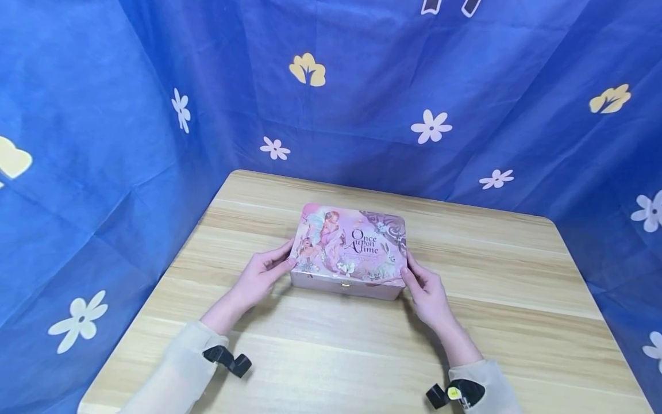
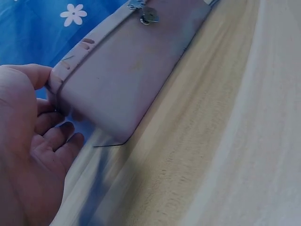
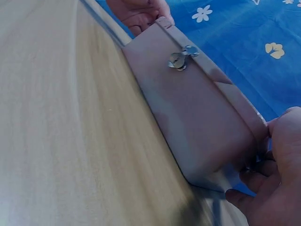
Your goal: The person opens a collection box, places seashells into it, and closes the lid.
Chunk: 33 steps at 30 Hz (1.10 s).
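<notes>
A pink tin box (image 1: 357, 244) with a fairy picture and the words "Once upon A Time" on its lid sits on the table, lid down. My left hand (image 1: 261, 276) grips its left side, thumb at the lid's front corner and fingers along the side. At the opposite side my right hand (image 1: 428, 290) holds it the same way, thumb by the front corner. A small metal clasp (image 3: 178, 60) is on the front face, seen in the right wrist view. The inside of the box is hidden.
The box and hands are over a light wood-grain table (image 1: 496, 276) with rounded corners. Blue cloth (image 1: 362, 103) printed with flowers hangs behind it and along both sides. A dark strap-on device (image 1: 227, 359) is on each sleeved wrist.
</notes>
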Motion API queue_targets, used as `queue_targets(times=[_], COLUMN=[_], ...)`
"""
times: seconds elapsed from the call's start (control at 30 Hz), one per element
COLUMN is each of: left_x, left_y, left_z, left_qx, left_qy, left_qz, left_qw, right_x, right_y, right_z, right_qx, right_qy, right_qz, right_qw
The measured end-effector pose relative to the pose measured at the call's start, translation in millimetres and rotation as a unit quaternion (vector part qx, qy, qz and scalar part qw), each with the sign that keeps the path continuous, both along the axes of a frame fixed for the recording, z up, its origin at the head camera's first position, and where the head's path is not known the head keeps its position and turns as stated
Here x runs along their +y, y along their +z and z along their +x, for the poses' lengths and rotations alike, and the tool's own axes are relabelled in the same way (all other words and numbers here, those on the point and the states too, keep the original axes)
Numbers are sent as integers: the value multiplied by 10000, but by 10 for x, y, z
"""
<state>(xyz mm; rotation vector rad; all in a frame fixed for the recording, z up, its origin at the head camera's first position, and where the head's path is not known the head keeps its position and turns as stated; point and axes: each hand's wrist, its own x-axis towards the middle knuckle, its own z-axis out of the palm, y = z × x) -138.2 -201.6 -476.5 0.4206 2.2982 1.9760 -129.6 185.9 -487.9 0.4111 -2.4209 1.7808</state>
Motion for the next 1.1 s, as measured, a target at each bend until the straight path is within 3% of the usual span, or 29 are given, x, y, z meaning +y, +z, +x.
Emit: queue_targets(times=[0.5, 1.1], left_x=[15, -21], left_y=[-20, -6], left_z=[-30, -50], left_qx=[342, 395], left_qy=[-120, -68], left_qz=[75, -232], left_qw=[9993, 9989], right_x=[34, 89], right_y=[-7, 42], right_z=[-18, -56], right_qx=[9, 26], right_qy=[-8, 303], right_qz=[63, -174], right_qw=[10000, 9994])
